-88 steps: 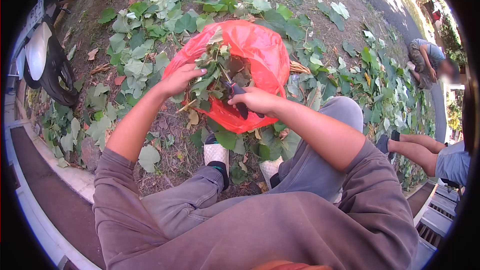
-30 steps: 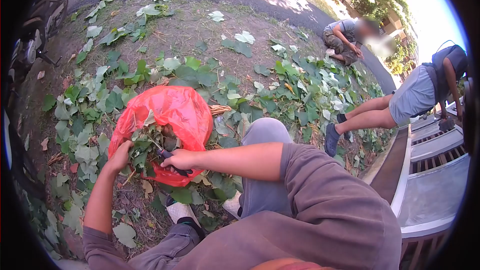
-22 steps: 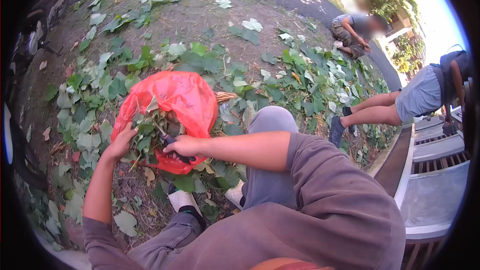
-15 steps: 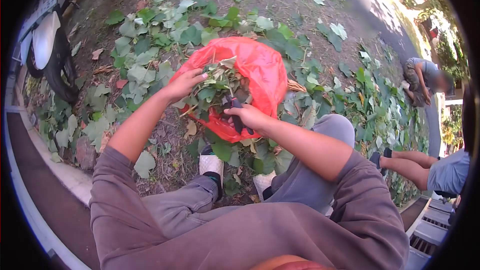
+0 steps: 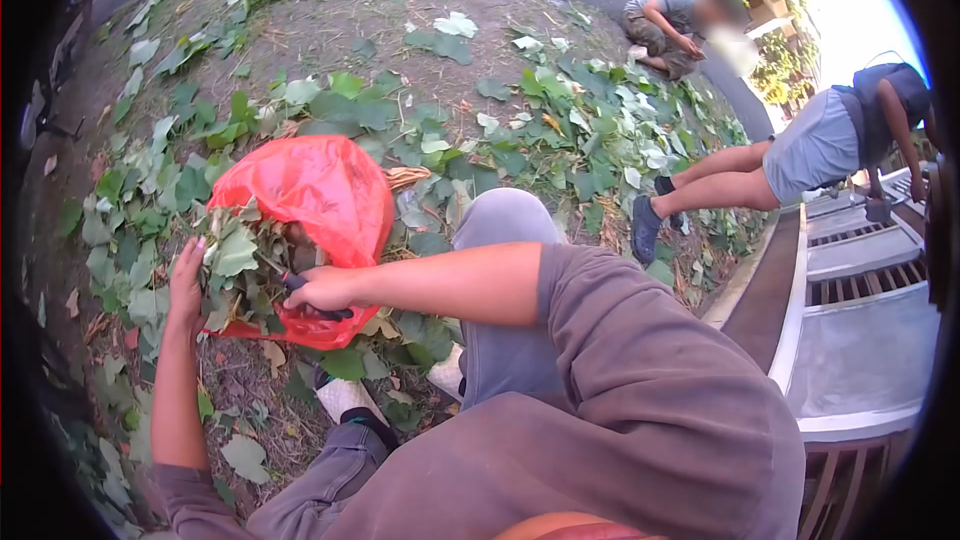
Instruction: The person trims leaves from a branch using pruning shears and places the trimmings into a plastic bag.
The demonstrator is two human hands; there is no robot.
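Note:
A red plastic bag [image 5: 340, 190] lies on the ground in front of me, its mouth turned to the left and stuffed with cut leaves and stems [image 5: 236, 252]. My left hand [image 5: 186, 285] is flat against the outer side of the leaves at the mouth, fingers stretched out. In the bag's opening, my right hand [image 5: 330, 290] grips pruning shears [image 5: 292, 282] with dark, red-marked handles. Their blades are mostly hidden among the leaves.
Cut vine leaves [image 5: 600, 130] cover much of the dirt. One person [image 5: 665, 30] crouches at the back right; another person [image 5: 810, 150] bends over beside a drain channel with grates [image 5: 850, 290]. A motorbike wheel [image 5: 45, 110] shows dimly at the left edge.
My view has swung to the right, so the bag and both hands sit further left and lower. The second person and the grates show more fully. The shears remain in my right hand.

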